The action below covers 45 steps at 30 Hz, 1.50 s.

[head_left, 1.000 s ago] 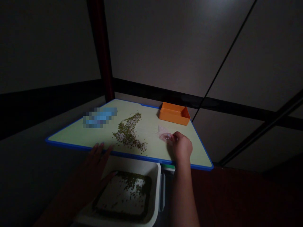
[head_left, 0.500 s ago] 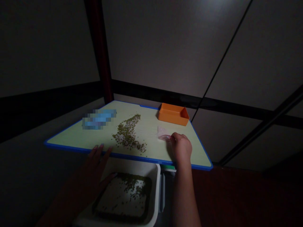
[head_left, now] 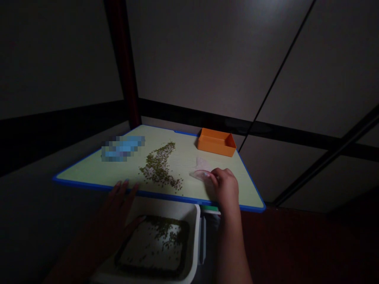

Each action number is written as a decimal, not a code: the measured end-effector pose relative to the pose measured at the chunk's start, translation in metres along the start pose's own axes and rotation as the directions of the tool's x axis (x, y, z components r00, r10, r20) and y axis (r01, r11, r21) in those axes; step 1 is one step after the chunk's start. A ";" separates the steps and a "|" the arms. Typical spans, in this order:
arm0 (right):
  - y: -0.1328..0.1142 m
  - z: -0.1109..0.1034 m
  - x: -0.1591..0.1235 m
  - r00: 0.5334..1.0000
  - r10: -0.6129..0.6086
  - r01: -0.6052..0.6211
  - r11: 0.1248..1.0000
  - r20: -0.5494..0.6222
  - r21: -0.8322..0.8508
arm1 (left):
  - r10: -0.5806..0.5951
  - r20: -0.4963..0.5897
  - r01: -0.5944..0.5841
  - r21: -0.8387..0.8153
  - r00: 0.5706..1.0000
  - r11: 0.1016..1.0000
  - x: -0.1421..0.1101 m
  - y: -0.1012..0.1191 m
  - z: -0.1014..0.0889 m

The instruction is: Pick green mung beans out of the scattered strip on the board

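Observation:
My right hand (head_left: 226, 187) pinches a thin, see-through, rounded piece with a reddish edge (head_left: 200, 174), held low over a pale board with a blue rim (head_left: 189, 154). Its exact kind is unclear. Just behind it is a pinkish-white patch (head_left: 201, 161), perhaps fine grains. Left of it, a strip of small green beans or seeds (head_left: 160, 163) lies scattered over the board. My left hand (head_left: 118, 209), dim in shadow, has its fingers spread at the board's near edge. Its thumb reaches over a white tub (head_left: 194, 236) with more green grains inside.
An orange open box (head_left: 216, 146) stands at the board's far right corner. At the left lies a blurred-out blue item (head_left: 124, 148). Cabinet panels (head_left: 195, 59) rise close behind the board. A green-edged object (head_left: 209, 209) sits under the front edge.
My right hand has shifted slightly left, and the see-through piece has moved left with it, toward the green grains. My left hand stays where it was.

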State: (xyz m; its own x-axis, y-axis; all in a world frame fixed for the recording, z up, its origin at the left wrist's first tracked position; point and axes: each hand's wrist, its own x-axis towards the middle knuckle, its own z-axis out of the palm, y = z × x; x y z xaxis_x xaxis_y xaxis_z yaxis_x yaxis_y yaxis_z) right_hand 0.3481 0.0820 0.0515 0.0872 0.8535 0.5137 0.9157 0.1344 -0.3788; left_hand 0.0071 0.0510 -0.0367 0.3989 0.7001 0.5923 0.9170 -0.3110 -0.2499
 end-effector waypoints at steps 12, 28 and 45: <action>-0.010 0.006 -0.008 0.994 0.003 -0.023 0.983 0.111 0.181 | -0.066 0.049 0.070 -0.075 0.997 0.995 0.000 0.003 0.003; -0.016 0.022 -0.004 0.995 -0.022 -0.010 0.952 0.102 0.307 | -0.084 0.097 0.092 -0.083 0.992 0.992 0.002 0.004 -0.005; -0.004 0.017 -0.007 0.988 -0.056 -0.026 0.859 0.145 0.511 | -0.104 0.128 0.118 -0.108 0.986 0.987 -0.001 0.003 0.001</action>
State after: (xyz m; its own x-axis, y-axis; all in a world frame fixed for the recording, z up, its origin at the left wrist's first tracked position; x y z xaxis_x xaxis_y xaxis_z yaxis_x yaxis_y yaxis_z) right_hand 0.3376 0.0843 0.0364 -0.0225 0.9087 0.4169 0.5841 0.3504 -0.7322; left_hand 0.0096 0.0498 -0.0392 0.2989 0.8052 0.5121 0.9513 -0.2937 -0.0934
